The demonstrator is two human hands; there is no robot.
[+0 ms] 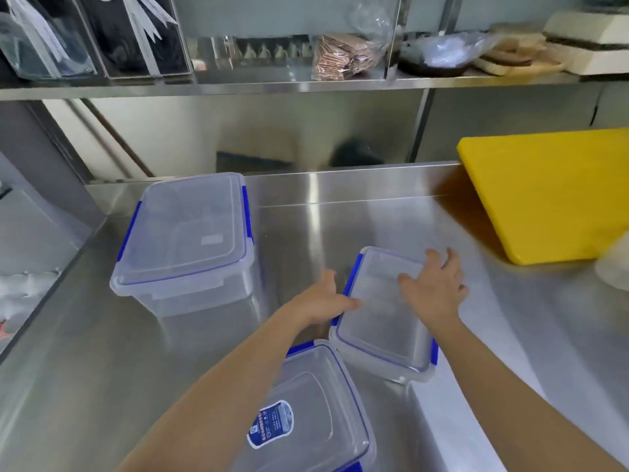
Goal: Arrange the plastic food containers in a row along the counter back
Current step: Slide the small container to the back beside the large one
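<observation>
Where the steel desk (357, 206) meets its raised back edge, three clear plastic containers with blue side clips are logged, all placed relative to the yellow cutting board (548, 195) leaning at the desk's back right.

Item 1: large container (185, 240), deep, rectangular, lid clipped on, a small pale label under the lid. Stands well to the left of the cutting board, close to the back edge.

Item 2: small container (384, 318), shallow, frosted lid, blue clips on both long sides. Sits left of and nearer than the cutting board, turned at an angle to the desk's back edge. The left hand (326, 298) lies along its left edge, thumb over the lid rim. The right hand (434, 289) rests flat on the lid's far right corner, fingers spread. Neither hand is closed.

Item 3: labelled container (306, 413), medium depth, blue-and-white sticker on the lid. Nearest the camera, well left of and nearer than the cutting board, its far corner just beside item 2, partly under the left forearm.
</observation>
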